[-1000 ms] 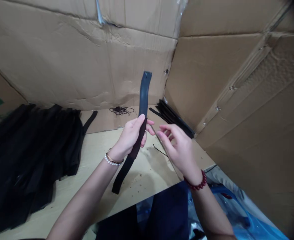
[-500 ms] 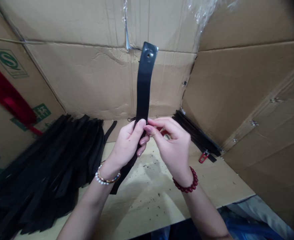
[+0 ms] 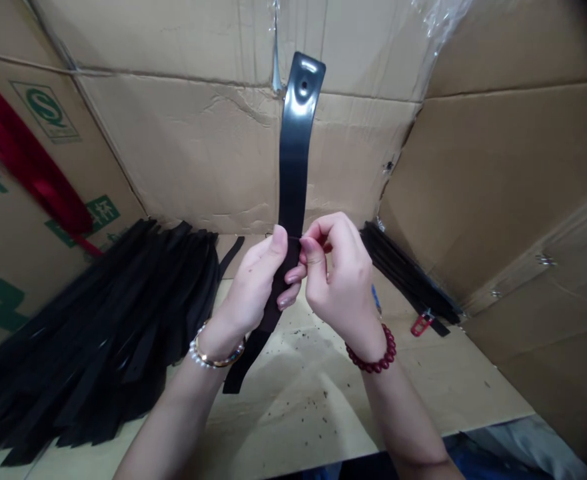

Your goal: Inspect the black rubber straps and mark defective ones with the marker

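Observation:
A long black strap (image 3: 294,153) stands nearly upright in front of me. Its glossy upper end has a small hole, and its lower part is matte and hangs down past my left wrist. My left hand (image 3: 260,280) is closed round the strap's middle, thumb on the near face and fingers behind. My right hand (image 3: 340,283) makes a pinch at the strap's right edge, where the glossy part meets the matte part. Whatever lies between those fingertips is too small to make out.
Left on the table (image 3: 273,427) lies a big pile of black strips (image 3: 98,340). More black strips (image 3: 408,273) lean at the right by the cardboard wall (image 3: 503,200), with a small red tool (image 3: 422,323) near them. Red fabric (image 3: 33,167) hangs at left. Dark specks dot the table.
My right fingertips have shifted slightly off the strap's face toward its right edge. The strap's upper end sits higher in view, and more of the matte part shows beside my left thumb.

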Demonstrator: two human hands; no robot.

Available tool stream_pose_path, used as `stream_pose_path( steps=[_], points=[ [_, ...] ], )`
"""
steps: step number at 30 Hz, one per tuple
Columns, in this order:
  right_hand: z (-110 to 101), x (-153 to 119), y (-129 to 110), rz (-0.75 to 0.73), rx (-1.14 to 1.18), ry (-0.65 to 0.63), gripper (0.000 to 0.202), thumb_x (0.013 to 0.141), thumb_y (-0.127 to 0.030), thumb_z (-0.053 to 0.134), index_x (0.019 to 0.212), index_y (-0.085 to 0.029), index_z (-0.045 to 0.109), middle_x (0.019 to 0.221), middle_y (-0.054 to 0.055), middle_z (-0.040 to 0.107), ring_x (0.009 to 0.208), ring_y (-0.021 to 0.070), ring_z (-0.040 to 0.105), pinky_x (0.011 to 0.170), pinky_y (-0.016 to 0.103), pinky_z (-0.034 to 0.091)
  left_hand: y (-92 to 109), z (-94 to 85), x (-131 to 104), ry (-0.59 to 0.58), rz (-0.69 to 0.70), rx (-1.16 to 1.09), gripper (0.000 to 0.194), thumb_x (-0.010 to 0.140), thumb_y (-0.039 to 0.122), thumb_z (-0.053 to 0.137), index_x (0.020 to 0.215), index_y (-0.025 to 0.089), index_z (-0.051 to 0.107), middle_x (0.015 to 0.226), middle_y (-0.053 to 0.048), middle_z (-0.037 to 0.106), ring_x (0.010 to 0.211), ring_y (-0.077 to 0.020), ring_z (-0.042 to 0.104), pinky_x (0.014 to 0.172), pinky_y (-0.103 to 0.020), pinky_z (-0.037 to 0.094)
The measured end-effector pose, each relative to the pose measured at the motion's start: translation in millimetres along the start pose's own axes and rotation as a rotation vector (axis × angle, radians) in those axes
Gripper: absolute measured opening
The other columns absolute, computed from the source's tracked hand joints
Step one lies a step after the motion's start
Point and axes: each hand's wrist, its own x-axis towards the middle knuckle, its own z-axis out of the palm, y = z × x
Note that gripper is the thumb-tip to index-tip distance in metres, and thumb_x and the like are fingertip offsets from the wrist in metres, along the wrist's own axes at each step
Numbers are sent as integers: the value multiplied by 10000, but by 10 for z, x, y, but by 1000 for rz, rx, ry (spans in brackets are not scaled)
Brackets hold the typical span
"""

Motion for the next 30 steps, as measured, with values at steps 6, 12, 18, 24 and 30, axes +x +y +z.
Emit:
stream_pose_path(
  steps=[6,12,18,24,30],
  points=[
    [-11,10,65,64,102,-52,132,1008,-209,462,876,-209,473,823,7,506,759,144,557,752,339,500,-37,22,31,13,-89,-33,557,935,679,396,785,169,561,560,52,414,347,-38,381,338,-160,305],
    [-69,32,91,81,97,-96,119,1014,-264,483,914,-207,508,885,26,540,809,148,573,785,339,510,-73,77,34,120,1,123,506,931,655,440,776,183,536,553,62,395,342,-44,367,328,-173,313],
    [-113,56,100,63,14,-121,229,975,-383,572,836,-209,519,817,19,544,780,160,552,736,325,497,-131,91,37,128,82,192,451,946,609,470,835,179,549,554,68,409,350,-50,415,331,-171,315],
    [-202,75,111,-70,-166,-161,226,1002,-230,501,777,-213,506,753,29,560,722,177,526,728,357,456,-188,87,90,136,95,234,425,951,573,493,777,185,503,556,74,396,345,-39,400,324,-158,300],
    [-196,86,145,-67,-85,-158,186,999,-199,482,814,-217,484,770,26,552,742,177,542,729,365,476,-128,83,70,111,22,175,485,922,643,483,763,185,505,572,58,400,370,-41,383,347,-167,310]
  ],
)
